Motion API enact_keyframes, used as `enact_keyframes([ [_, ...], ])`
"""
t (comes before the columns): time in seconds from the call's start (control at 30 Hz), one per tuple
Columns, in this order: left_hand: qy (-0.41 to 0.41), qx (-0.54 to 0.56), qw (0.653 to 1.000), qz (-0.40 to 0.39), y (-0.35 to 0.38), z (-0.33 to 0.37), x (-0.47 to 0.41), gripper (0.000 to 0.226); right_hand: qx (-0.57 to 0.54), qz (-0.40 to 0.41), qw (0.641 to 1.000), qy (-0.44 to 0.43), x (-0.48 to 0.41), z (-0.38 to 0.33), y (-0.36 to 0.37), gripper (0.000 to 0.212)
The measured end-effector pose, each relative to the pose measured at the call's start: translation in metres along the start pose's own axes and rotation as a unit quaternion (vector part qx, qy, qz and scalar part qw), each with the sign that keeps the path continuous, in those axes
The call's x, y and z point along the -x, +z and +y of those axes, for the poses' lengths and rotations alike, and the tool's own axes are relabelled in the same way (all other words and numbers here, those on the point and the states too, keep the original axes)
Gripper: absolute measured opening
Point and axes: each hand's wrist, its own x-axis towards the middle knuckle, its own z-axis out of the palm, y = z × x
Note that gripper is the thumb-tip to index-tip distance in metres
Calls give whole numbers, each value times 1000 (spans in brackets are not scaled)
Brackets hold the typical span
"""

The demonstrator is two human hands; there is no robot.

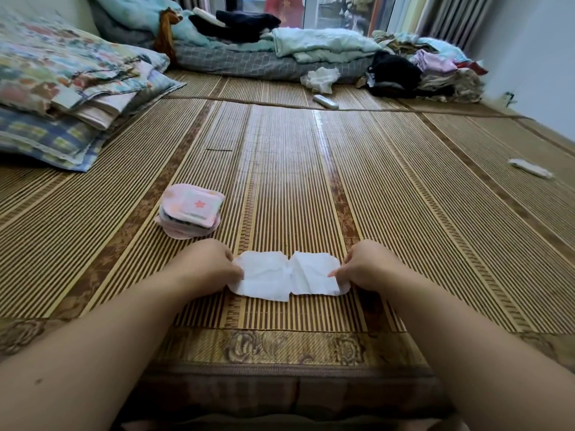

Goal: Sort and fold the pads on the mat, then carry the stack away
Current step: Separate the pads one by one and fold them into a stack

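Note:
A white pad [287,275] lies spread flat on the bamboo mat [404,197], close to the mat's near edge. My left hand [205,264] pinches its left end and my right hand [365,264] pinches its right end, stretching it lengthwise. A stack of folded pads [189,209], pink and white with a star on top, sits on the mat just beyond my left hand. Another white pad [530,168] lies alone at the far right.
Folded quilts and pillows [62,88] are piled at the left. Bedding and heaps of clothes [326,48] fill the back. A crumpled white cloth [320,78] and a white remote [325,101] lie in front of them. The mat's patterned border [280,346] runs along the near edge.

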Motion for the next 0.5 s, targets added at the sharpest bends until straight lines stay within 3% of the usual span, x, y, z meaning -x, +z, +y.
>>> enact_keyframes([
  [0.1,-6,117,993,-2,-6,-8,0,15,-79,3,997,-16,5,0,-4,16],
  [0.27,7,288,957,-20,-11,-4,5,9,-271,2,962,-40,15,0,-16,15],
  [0.37,37,332,942,-33,-10,10,12,10,-358,-21,931,-60,23,-10,-19,24],
  [0.5,83,351,932,-28,-8,31,21,13,-430,-67,894,-108,35,-28,-19,19],
])
